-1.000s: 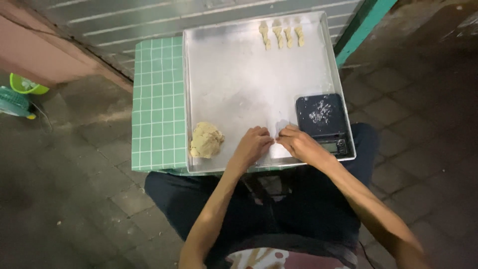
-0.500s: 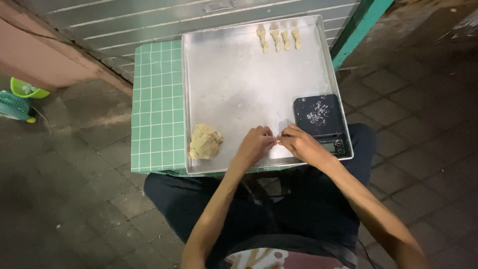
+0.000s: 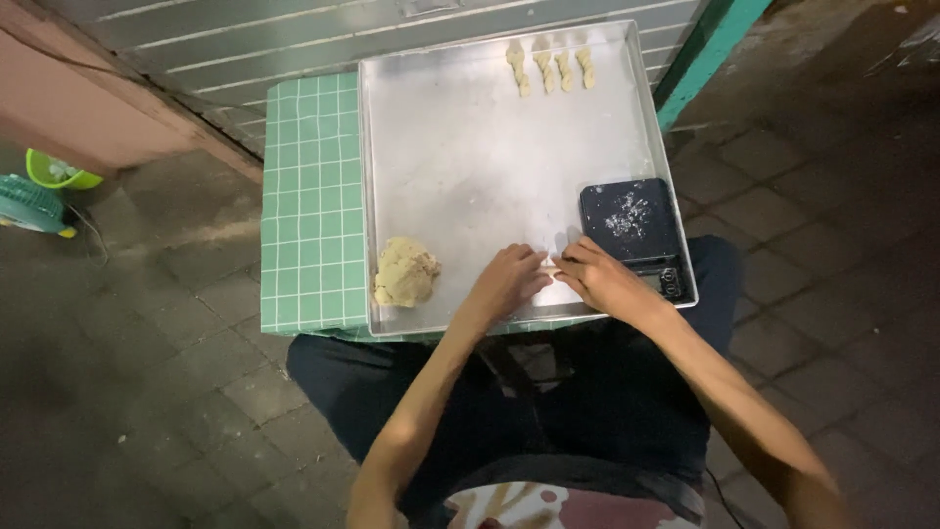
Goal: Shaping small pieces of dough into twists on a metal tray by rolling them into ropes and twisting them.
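Observation:
My left hand (image 3: 507, 281) and my right hand (image 3: 599, 277) lie side by side, palms down, on the near part of a large metal tray (image 3: 460, 157). A small pale piece of dough (image 3: 556, 264) shows between the fingertips of both hands, pressed against the tray. A lump of beige dough (image 3: 404, 272) rests at the tray's near left corner, left of my left hand. Several twisted dough pieces (image 3: 548, 67) lie in a row at the tray's far edge.
A black kitchen scale (image 3: 634, 227) dusted with flour sits on the tray's near right corner, touching distance from my right hand. The tray rests on a small table with a green checked cover (image 3: 311, 196). A green fan and bowl (image 3: 44, 191) stand on the paved floor far left.
Both hands have slid slightly forward and back over the small dough piece, staying together at the tray's near edge. The camera view shifted a little.

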